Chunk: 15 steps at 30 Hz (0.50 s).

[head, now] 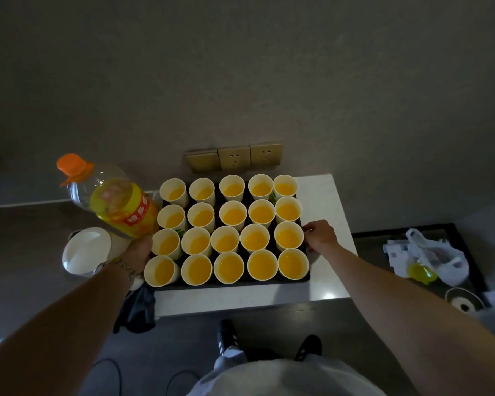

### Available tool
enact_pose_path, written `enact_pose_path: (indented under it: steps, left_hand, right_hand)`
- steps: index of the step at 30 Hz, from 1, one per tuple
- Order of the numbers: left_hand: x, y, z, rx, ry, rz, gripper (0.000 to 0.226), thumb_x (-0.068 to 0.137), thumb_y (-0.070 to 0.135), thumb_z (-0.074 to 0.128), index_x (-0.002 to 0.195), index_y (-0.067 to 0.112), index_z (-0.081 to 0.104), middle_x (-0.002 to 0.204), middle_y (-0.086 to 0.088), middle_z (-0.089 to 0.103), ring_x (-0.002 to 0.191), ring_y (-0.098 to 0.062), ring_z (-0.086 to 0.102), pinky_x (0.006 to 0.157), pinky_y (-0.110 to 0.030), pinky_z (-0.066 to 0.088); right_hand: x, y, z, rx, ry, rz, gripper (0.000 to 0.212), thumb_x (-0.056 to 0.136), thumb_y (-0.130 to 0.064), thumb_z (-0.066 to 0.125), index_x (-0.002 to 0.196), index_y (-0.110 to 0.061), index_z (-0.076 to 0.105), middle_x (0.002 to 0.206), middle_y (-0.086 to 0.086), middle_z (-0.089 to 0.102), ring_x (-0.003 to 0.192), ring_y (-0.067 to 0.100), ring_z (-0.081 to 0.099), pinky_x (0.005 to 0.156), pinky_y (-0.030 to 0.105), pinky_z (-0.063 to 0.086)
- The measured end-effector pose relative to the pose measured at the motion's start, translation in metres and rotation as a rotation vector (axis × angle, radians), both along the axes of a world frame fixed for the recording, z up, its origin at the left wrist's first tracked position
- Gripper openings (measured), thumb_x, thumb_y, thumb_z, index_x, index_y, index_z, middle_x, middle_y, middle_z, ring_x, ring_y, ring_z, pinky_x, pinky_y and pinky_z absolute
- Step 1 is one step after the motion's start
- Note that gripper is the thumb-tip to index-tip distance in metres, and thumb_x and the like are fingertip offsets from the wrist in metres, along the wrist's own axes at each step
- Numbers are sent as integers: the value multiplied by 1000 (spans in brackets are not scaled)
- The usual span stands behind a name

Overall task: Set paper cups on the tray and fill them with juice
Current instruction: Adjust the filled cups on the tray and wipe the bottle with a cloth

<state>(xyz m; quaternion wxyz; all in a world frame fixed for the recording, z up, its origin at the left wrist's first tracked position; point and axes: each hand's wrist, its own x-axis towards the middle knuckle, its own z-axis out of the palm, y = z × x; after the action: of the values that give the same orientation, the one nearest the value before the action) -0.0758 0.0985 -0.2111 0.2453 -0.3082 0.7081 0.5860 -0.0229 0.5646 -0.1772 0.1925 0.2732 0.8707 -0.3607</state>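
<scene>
- Head view: single wide-angle camera, worn on the person's head, aimed forward and steeply down.
- Range: arm's reach above the tray [305, 277] on the white counter [323, 195].
- Far field: wall sockets [234, 158] face the camera.

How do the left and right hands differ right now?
The left hand grips the base of the juice bottle, while the right hand holds no bottle. The left hand is at the tray's left side; the right hand curls on its right edge. Both are beside the filled cups.

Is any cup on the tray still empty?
No: all twenty cups on the tray show orange juice inside, and the capped bottle is held away at the left.
</scene>
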Motion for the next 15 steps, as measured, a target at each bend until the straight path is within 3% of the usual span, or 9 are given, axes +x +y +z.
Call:
enact_pose_path:
  steps: [3,5,7,10,13,15]
  left_hand:
    - [4,3,6,-58,-38,53,43,106,29,46,139,4,53,144,-31,51,121,-48,55,98,-55,43]
    - [7,4,13,-78,-55,66,24,105,29,47,113,13,63,129,-26,61,104,-43,59,95,-51,43]
    - [8,0,13,-91,-71,75,18,103,29,48,95,19,60,112,-18,60,84,-31,57,90,-48,42]
    - [8,-6,8,-53,-52,42,28,102,36,50,110,13,63,108,-15,58,88,-34,54,88,-50,42]
    - [10,-5,14,-42,-51,46,21,104,35,47,97,20,60,96,-15,60,80,-29,55,82,-43,44]
    - [14,-1,23,-47,-44,50,17,103,35,50,96,22,58,100,-17,59,82,-30,56,84,-46,45]
  right_hand:
    - [-1,-2,1,66,20,58,17,93,-26,65,90,-17,78,81,6,70,81,29,69,71,30,51]
    - [-2,-4,4,100,19,89,24,95,-27,64,78,-13,74,74,4,63,76,27,64,67,28,45]
    - [-3,-4,4,111,13,101,29,96,-27,64,71,-13,68,73,4,62,73,26,62,66,29,44]
    - [-4,-1,5,104,9,110,29,94,-27,65,69,-13,68,74,6,64,76,28,65,66,30,45]
    - [-5,0,7,127,11,128,29,93,-26,65,66,-14,66,73,5,63,75,28,65,63,29,45]
    - [-4,-2,9,138,22,134,33,94,-25,64,63,-16,61,73,5,62,73,27,64,63,29,44]
